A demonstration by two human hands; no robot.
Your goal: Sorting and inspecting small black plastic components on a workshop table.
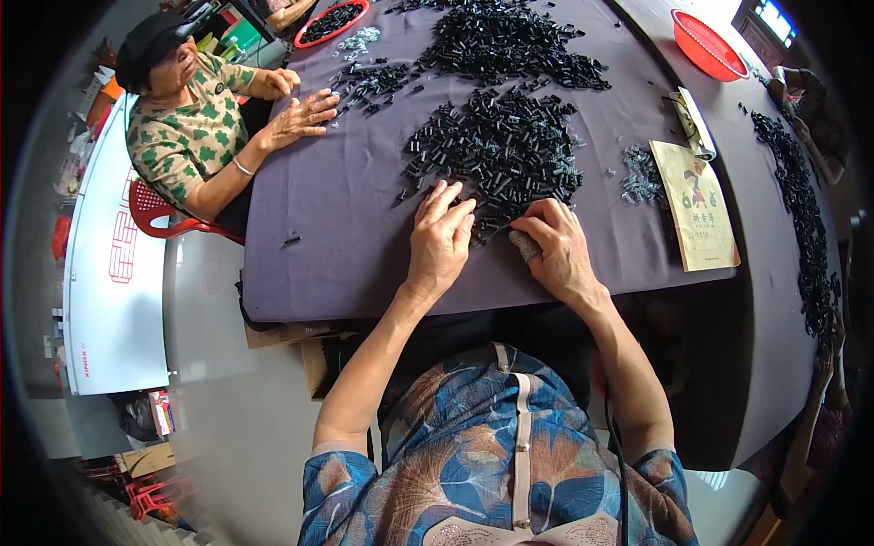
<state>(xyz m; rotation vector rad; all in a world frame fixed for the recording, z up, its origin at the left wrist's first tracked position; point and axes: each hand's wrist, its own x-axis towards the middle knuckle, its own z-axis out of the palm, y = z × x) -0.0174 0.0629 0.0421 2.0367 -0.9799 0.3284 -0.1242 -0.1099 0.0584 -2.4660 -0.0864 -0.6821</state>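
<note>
A large heap of small black plastic pieces (501, 150) lies on the dark cloth in front of me. At its near edge rests my left hand (440, 241), its fingers partly bent and apart, with no held thing visible. Close by on the right, my right hand (557, 250) is curled, fingertips together at the heap's near edge. A grey, rough-looking thing (523, 244) shows at its thumb side; whether it is held or worn on the thumb I cannot tell. What the fingertips pinch is hidden. Several loose black pieces lie between the hands.
A second black heap (510, 50) lies farther back. To the right are small clear-grey pieces (642, 175), a yellow booklet (696, 209) and a red basket (708, 45). Across at left, a person (196, 127) works beside a red tray (332, 23). More black pieces (797, 209) line the right side.
</note>
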